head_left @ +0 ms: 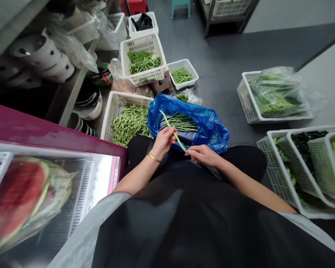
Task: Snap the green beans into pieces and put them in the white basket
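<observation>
A long pale green bean (179, 142) slants between my hands, its far tip pointing up and left over a blue plastic bag (209, 124). My left hand (164, 140), with a gold bangle at the wrist, pinches the bean around its middle. The fingers of my right hand (202, 153) are closed on its lower end. Inside the open bag lie more long beans (181, 122). Left of the bag, a white basket (109, 115) holds a heap of short bean pieces (132, 124).
Ahead stand a raised basket of greens (158, 48) and a small basket of beans (195, 74). A bagged-vegetable basket (248, 100) and more baskets (276, 171) are at the right. A glass-topped case with cut watermelon (19, 197) and metal shelving (72, 93) border the left.
</observation>
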Tool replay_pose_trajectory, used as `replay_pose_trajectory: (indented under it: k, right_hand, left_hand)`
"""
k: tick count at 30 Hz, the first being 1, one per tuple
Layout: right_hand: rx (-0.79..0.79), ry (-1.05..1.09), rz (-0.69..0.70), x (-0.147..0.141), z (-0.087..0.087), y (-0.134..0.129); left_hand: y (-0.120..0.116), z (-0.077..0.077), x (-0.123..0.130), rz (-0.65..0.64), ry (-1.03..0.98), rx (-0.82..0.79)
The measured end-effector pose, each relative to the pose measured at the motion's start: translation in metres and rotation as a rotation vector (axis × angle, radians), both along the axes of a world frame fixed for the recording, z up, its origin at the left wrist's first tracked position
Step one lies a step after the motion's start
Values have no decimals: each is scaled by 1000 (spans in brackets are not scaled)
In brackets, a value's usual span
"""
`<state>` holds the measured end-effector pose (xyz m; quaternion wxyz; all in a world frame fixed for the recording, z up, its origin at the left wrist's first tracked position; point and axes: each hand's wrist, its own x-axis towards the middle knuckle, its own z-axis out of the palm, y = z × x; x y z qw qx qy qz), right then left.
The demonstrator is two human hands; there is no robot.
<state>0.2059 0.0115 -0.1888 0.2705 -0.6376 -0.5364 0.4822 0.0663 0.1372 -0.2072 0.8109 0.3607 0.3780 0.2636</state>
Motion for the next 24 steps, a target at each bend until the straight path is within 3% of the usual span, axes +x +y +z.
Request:
replay_pose_trajectory:
  k: [2,7,11,13,17,18,19,22,24]
  right_hand:
    - [13,68,-60,-7,-7,-9]
    - [102,128,-358,-4,-19,-16]
    - [93,252,-166,-6,-20,-21]
    - [115,275,-193,-7,-22,-22]
    - [260,481,-767,7,-30,-16]
    - [260,521,-833,14,-32,-16]
    - [211,535,-802,20,-33,-17]
    - [-117,435,-342,34,-30,-22]
    - [-224,375,-190,38,-24,-20]
  left_hand:
    - [-3,3,0,9,-27,-21]
    - [-18,3,-3,-82,-140,-76]
    - [-24,-1,-6,-159,-152,-73]
    - [-25,-3,-6,-155,-154,-69]
    - [-30,-4,-4,-110,-200,-36]
    - [-31,-4,-5,-134,-213,-37]
    - [-32,-4,-5,-172,-222,-43]
    - [-31,-3,-8,-331,-232,-84]
    - [-29,-3,-9,-429,-235,-120]
